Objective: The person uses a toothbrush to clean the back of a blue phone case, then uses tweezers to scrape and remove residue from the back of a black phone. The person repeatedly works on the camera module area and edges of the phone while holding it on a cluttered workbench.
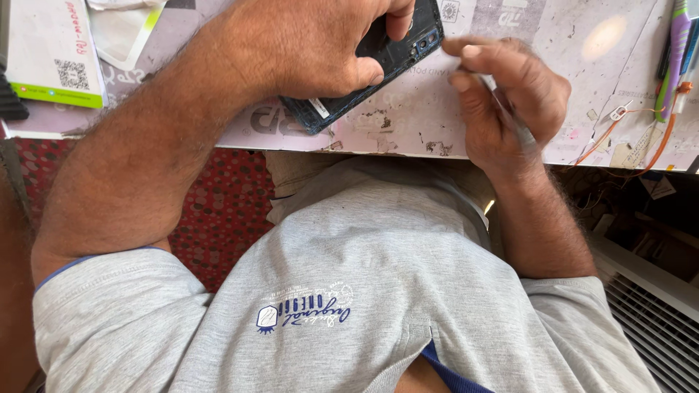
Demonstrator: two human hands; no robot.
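My left hand (313, 44) presses down on a dark blue phone (397, 47) that lies with its back open on the worn white worktop (553, 65), thumb along its near edge. My right hand (502, 94) holds a thin metal tool (510, 109), pinched between fingers and thumb, with the fingertips right at the phone's right corner near the camera holes. The tool's tip is hidden by my fingers.
A white and green box (51, 51) lies at the far left of the worktop. Coloured pens (673, 51) and orange wires (641, 138) sit at the right edge. My grey shirt (364, 291) fills the lower view, with a white grille (655, 320) at lower right.
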